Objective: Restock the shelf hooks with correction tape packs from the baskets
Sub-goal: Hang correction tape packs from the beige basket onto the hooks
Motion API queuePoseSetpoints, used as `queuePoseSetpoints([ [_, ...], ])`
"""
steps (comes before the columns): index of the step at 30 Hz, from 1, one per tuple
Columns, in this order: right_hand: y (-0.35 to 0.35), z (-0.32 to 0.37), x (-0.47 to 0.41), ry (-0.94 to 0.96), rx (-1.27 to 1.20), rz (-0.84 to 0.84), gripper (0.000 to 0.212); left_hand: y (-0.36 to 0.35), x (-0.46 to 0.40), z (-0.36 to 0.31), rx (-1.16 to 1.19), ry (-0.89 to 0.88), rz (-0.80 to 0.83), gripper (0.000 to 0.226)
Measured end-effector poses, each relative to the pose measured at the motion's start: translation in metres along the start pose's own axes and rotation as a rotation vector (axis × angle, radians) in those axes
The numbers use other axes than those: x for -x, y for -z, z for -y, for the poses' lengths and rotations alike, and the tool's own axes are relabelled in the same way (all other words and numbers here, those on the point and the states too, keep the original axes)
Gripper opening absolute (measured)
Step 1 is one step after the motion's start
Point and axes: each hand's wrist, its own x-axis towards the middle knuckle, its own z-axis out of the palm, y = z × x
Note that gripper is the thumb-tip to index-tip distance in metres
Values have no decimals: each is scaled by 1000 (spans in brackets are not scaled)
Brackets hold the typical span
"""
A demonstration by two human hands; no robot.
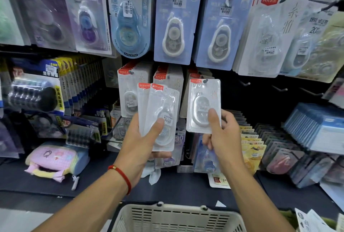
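- A person stands at a shop display of correction tape, seen from their own head, both forearms reaching forward.
- The right hand (222,131) pinches a single white pack (203,105) by its lower edge, thumb (214,120) pressed on the front and the other fingers curled behind it.
- Above the right thumb, the hole at the top of this pack sits at the tip of a hook (205,81); whether the hook is already through the hole cannot be told.
- The left hand (143,144) grips a small fan of spare packs (160,116), thumb across the front and fingers wrapped behind, holding them upright just left of the single pack.
- Behind the left fingers hang two full rows of the same packs (130,90), red tabs at the top.
- Out beyond the right fingers, to the right, several bare hooks (279,88) stick out of the dark panel.
- Below both wrists, the rim of a pale basket (176,211) shows at the bottom edge; its contents are out of view.
- Judged step: hanging one pack on the hook, with more waiting in the left hand.
- The next move likely calls for sliding the pack back along the hook, loosening the right fingers, then pulling one pack from the fan.
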Motion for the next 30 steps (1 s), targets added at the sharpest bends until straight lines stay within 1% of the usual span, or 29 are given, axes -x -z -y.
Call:
queuePoseSetpoints([
  [2,-1,-4,-1,-125,-28,11,42,-1,0,0,-9,-4,5,40],
  [4,0,-10,0,-234,63,26,45,-2,1,0,-19,-2,12,42],
  [5,-1,-12,1,-261,118,53,42,-2,2,1,-27,-1,20,43],
  [6,-2,-13,3,-263,146,98,36,-2,3,1,-34,0,31,43],
  [8,-7,-11,8,-212,134,242,24,-4,4,2,-41,3,55,43],
  [10,-14,-8,15,-125,142,392,24,-5,6,3,-42,11,82,44],
  [12,-20,-7,22,-45,178,432,24,-7,8,3,-37,17,94,46],
  [14,-22,-8,25,-4,189,398,24,-8,9,3,-39,11,95,48],
  [16,-21,-7,24,1,142,352,25,-7,9,2,-54,-3,101,50],
  [19,-16,-4,20,10,26,212,22,-5,7,1,-50,-12,61,46],
  [22,-10,1,15,58,7,77,19,-2,1,5,-34,5,-7,40],
  [27,-4,5,8,79,-7,22,22,-2,0,7,-52,-7,-15,37],
  [30,-2,7,7,74,-3,16,29,-2,-1,8,-59,-9,-16,37],
])
